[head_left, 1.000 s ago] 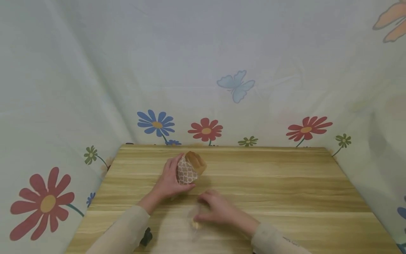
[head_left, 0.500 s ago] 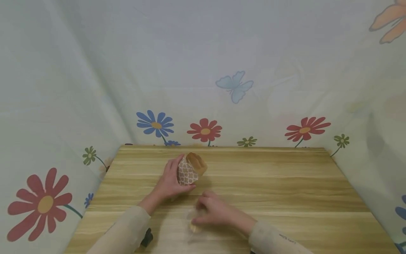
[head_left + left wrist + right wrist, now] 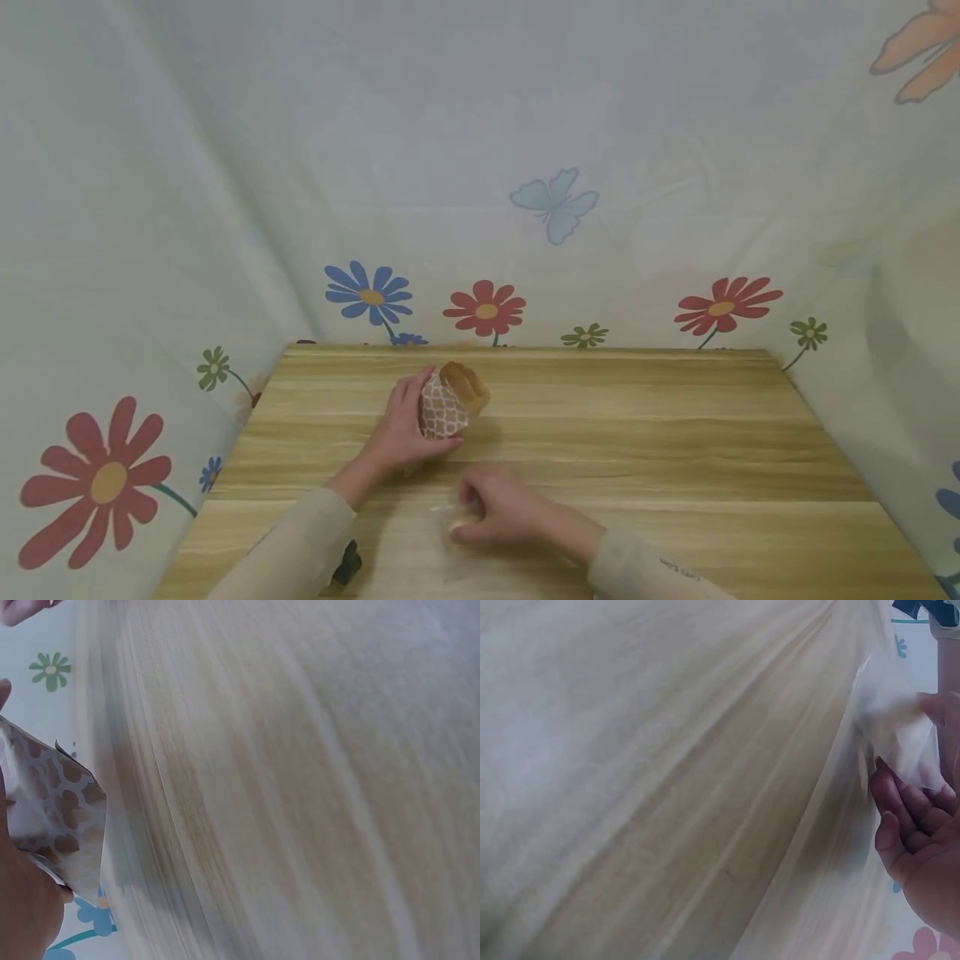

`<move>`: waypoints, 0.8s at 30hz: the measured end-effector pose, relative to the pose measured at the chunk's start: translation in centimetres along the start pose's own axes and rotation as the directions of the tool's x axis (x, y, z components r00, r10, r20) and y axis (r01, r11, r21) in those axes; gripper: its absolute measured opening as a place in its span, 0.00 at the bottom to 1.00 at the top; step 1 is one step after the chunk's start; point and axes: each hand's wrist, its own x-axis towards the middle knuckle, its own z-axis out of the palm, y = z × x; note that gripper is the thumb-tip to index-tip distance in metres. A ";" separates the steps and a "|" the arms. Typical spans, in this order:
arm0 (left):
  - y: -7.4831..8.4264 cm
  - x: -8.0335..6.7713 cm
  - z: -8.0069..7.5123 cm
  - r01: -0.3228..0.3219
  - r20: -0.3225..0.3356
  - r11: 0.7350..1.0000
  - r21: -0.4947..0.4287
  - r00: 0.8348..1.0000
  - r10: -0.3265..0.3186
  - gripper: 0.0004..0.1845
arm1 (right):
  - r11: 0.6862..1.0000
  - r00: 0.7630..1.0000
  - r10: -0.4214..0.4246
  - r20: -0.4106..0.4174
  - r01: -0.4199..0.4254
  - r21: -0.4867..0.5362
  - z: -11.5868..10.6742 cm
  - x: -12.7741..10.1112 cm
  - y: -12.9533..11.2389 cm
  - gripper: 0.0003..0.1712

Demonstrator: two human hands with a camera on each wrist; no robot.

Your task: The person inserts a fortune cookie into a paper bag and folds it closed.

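In the head view, my left hand [image 3: 397, 429] grips a small brown paper bag [image 3: 444, 410] with a white lattice print. The bag tilts, its open mouth facing up and right. The left wrist view shows part of the same paper bag [image 3: 60, 799] at its left edge, with the thumb at its lower side. Nearer the front, my right hand [image 3: 510, 504] pinches a clear plastic bag [image 3: 441, 518]. Something pale and small shows through that plastic bag [image 3: 900, 735] in the right wrist view, too blurred to name. Thumb and fingers partly cover it.
Both hands are over a wood-grain table [image 3: 675, 433]. Behind and beside it hangs a white cloth [image 3: 420, 125] printed with flowers and butterflies. A dark object [image 3: 347, 563] sits by the left sleeve.
My right hand has shifted slightly down toward the table's front, its fingers changing position, with the plastic bag in its grip. The left hand and paper bag have stayed nearly still.
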 end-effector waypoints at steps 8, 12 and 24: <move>0.1 -0.4 -0.3 0.003 -0.001 1.000 0.004 1.000 -0.003 0.71 | 0.968 0.994 0.112 -0.005 -0.108 0.226 -0.9 -0.5 0.2 0.26; 0.1 -0.4 -0.3 -0.005 -0.004 1.000 0.005 1.000 0.005 0.71 | 0.959 0.989 0.128 -0.070 -0.106 0.263 -1.8 -0.9 0.9 0.28; 0.6 -0.6 -0.1 0.002 0.030 1.000 -0.018 1.000 -0.001 0.72 | 0.925 0.940 0.211 -0.267 -0.103 0.367 -6.9 -3.3 4.5 0.25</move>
